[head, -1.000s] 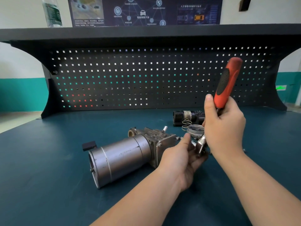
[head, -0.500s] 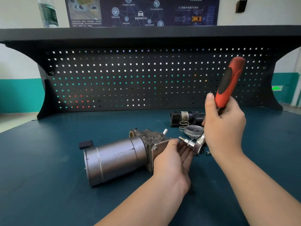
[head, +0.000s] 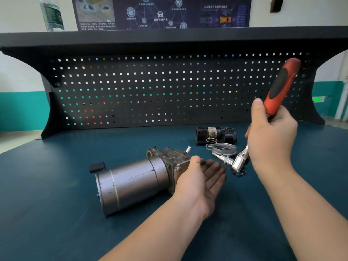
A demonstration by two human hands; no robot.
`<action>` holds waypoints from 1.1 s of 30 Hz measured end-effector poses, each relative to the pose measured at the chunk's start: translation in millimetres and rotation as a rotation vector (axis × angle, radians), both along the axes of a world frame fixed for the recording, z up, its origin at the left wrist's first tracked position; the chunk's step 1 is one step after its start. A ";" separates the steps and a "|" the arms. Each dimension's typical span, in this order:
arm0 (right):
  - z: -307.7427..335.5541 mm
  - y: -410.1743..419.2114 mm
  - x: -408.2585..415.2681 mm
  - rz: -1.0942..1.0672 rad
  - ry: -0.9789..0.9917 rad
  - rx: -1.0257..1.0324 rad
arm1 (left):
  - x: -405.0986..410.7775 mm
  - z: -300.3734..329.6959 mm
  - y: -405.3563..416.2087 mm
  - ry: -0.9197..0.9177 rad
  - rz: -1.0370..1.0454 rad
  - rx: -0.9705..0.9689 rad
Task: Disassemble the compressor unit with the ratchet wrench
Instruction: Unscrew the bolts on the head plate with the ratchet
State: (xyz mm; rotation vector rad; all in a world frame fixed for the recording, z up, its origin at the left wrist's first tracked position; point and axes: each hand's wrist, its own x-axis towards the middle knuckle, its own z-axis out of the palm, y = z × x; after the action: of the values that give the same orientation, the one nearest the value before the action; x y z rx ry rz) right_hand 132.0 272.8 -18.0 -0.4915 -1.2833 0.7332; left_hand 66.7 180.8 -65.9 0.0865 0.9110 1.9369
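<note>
The compressor unit [head: 135, 183], a grey metal cylinder with a cast block at its right end, lies on its side on the blue-green bench. My right hand [head: 271, 136] grips the ratchet wrench [head: 280, 87] by its red and black handle, which slants up to the right. The wrench's chrome head and socket bit [head: 231, 161] point left, just above the bench. My left hand [head: 203, 178] is held palm up with straight fingers right beside the cast block, a little left of the socket bit, and holds nothing.
A black cylindrical part [head: 216, 134], a wire spring [head: 211, 143] and a round metal ring [head: 224, 149] lie behind the wrench head. A black pegboard [head: 150, 91] backs the bench under a shelf holding a plastic bottle [head: 51, 14].
My left hand has let go near the wrench head, drawn back and turned palm up with fingers straight. The wrench head has come clear of it. The right hand keeps its grip.
</note>
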 end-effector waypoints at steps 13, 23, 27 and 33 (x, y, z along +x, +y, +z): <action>-11.8 -0.7 -12.7 0.087 -0.081 -0.054 | 10.0 1.9 -2.9 -0.032 0.004 0.013; -17.5 -5.9 -16.5 0.047 -0.109 -0.004 | 24.0 0.3 -5.3 -0.046 0.002 -0.003; -14.0 -9.4 -14.1 0.053 -0.105 0.014 | 27.9 -2.7 -2.2 -0.018 0.007 -0.009; -13.6 -8.5 -15.2 0.065 -0.057 -0.009 | 29.4 -2.6 -1.4 -0.002 0.036 -0.026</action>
State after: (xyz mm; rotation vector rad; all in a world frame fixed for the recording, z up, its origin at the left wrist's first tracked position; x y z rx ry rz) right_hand 116.8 264.3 -31.6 -0.4830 -1.3551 0.7844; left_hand 96.1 179.3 -68.5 0.0534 0.9423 1.9579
